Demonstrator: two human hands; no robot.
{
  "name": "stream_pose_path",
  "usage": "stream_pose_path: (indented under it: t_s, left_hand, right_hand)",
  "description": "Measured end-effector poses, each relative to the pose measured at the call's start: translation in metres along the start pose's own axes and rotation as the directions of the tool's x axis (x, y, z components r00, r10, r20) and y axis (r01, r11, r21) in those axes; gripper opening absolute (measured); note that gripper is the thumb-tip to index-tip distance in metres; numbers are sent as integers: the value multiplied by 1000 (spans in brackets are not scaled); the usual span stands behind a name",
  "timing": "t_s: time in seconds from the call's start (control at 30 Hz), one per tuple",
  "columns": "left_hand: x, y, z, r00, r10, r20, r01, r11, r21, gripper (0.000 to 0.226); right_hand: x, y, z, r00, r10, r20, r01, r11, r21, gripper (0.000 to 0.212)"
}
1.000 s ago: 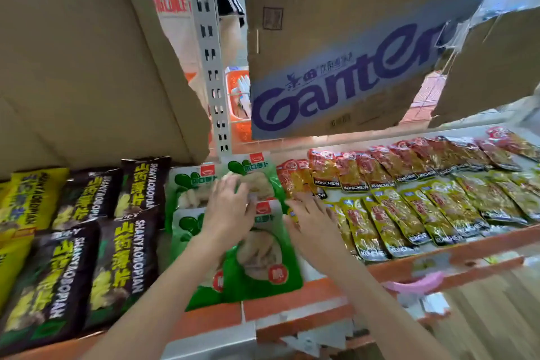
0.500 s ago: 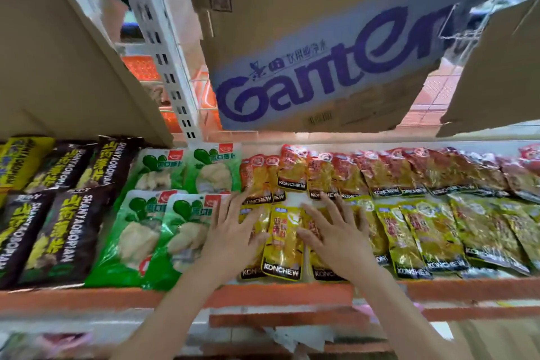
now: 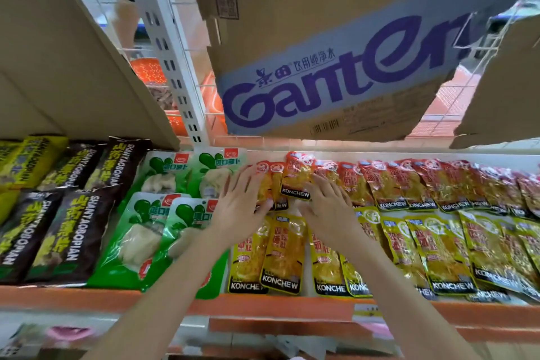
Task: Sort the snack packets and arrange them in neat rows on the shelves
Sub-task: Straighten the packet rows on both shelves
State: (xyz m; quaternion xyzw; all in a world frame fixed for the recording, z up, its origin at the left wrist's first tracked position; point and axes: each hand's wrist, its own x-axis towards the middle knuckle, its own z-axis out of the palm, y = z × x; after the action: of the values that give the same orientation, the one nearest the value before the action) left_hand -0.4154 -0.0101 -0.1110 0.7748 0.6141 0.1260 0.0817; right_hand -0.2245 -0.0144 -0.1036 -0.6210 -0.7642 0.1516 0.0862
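red-topped konchew packets at the back row of the orange shelf, under flat left hand and right hand, fingers straight, pressing. yellow konchew packets in front. four green radish packets; black shanyaobopian packets; ganten carton overhead.

You have four green packets on the left. Beside them lie four black packets. Two hands are out.
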Motion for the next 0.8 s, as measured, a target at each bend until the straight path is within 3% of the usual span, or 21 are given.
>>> stream_pose_path:
  t_s: [0.07, 0.2, 0.33, 0.43, 0.53, 0.7, 0.8]
  left_hand:
    - [19, -2, 2, 997, -44, 59, 40, 997, 64, 63]
    - [28, -17, 16, 985, -73, 156, 56, 992, 110, 84]
    - [22, -28, 28, 996, -56, 70, 56, 998, 2, 107]
    - [21, -30, 30, 998, -51, -25, 49, 996, -81, 99]
    - [20, -32, 30, 997, -36, -73, 26, 991, -134, 85]
    - [21, -34, 31, 997, -38, -66, 28, 988, -149, 68]
    - [22, -35, 32, 998, -40, -55, 35, 995, -92, 68]
  right_hand:
    - [29, -5, 0, 999, -52, -6, 52, 999, 10, 48]
    - [58, -2, 4, 987, -77, 142, 96, 987, -127, 46]
    - [42, 9, 3, 998, -48, 51, 60, 958, -279, 43]
    - [41, 8, -5, 1000, 5, 20, 1, 964, -266, 40]
    - [56, -9, -7, 997, 79, 23, -75, 987, -144, 42]
    - [76, -32, 11, 964, 226, 136, -221, 974, -50, 56]
    - [77, -32, 13, 959, 269, 94, -273, 961, 42, 43]
